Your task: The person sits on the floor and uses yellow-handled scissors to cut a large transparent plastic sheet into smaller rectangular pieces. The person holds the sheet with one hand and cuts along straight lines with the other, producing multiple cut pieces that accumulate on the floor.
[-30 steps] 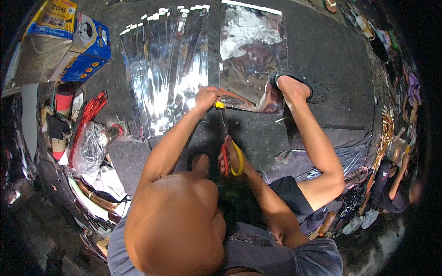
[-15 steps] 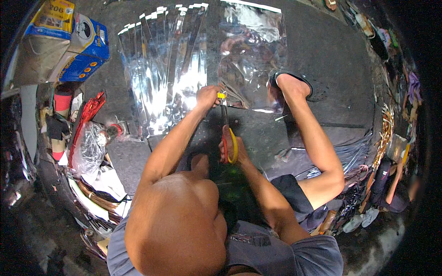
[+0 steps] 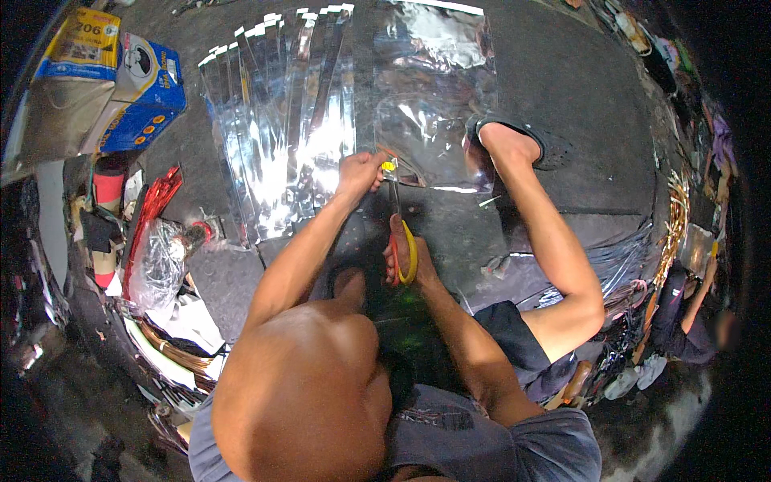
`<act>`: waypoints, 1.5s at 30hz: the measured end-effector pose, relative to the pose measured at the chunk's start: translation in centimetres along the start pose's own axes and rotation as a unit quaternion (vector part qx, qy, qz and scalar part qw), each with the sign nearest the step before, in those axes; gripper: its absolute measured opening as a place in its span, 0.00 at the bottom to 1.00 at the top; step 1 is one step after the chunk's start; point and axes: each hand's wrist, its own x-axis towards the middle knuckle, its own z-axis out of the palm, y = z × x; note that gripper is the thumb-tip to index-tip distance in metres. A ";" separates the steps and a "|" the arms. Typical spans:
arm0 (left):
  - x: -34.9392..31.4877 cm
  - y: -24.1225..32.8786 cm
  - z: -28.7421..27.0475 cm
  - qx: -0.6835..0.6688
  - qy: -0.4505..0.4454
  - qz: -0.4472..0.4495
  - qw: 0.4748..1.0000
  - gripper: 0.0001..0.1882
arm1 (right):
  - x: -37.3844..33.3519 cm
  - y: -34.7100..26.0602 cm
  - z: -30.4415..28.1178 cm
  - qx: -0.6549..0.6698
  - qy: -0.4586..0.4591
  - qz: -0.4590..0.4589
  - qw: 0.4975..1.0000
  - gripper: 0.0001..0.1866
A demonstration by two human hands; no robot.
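Observation:
On the dark floor ahead lies a shiny silver film sheet [image 3: 434,96] with a white strip along its far edge. My left hand [image 3: 361,174] is closed on the sheet's near left corner. My right hand [image 3: 408,262] grips scissors [image 3: 405,249] with red and yellow handles. Their blades point away from me and reach the sheet's near edge, beside my left fingers. A small bright yellow patch [image 3: 389,166] shows at the blades there; I cannot tell what it is. Left of the sheet, several narrow silver strips [image 3: 281,120] lie fanned out, white at their far ends.
My foot in a black clog [image 3: 548,145] rests at the sheet's right edge. At far left stand blue and yellow boxes [image 3: 144,92]. Nearer are red foil strips [image 3: 152,205] and a clear plastic bag [image 3: 157,261]. Dark strands [image 3: 614,261] and gold strips [image 3: 675,217] lie at right.
The whole view has shifted slightly. My right hand and the scissors have moved a little forward toward the sheet's corner. My left hand keeps its hold there.

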 end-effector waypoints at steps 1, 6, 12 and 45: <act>-0.3 -0.1 0.1 0.047 0.005 0.020 0.999 0.15 | 0.0 -0.1 -0.2 -0.003 -0.006 0.005 1.000 0.45; -1.7 -1.3 0.3 0.105 -0.001 0.094 0.990 0.16 | 0.5 0.2 0.1 -0.093 0.042 -0.023 0.994 0.46; -1.4 -2.3 0.4 0.183 0.045 0.148 0.971 0.13 | 2.1 -0.5 0.7 -0.050 0.031 -0.027 0.998 0.44; -6.3 3.6 -0.6 0.101 -0.013 0.124 0.987 0.16 | 11.7 -16.4 1.8 -0.290 0.068 -0.422 0.856 0.34</act>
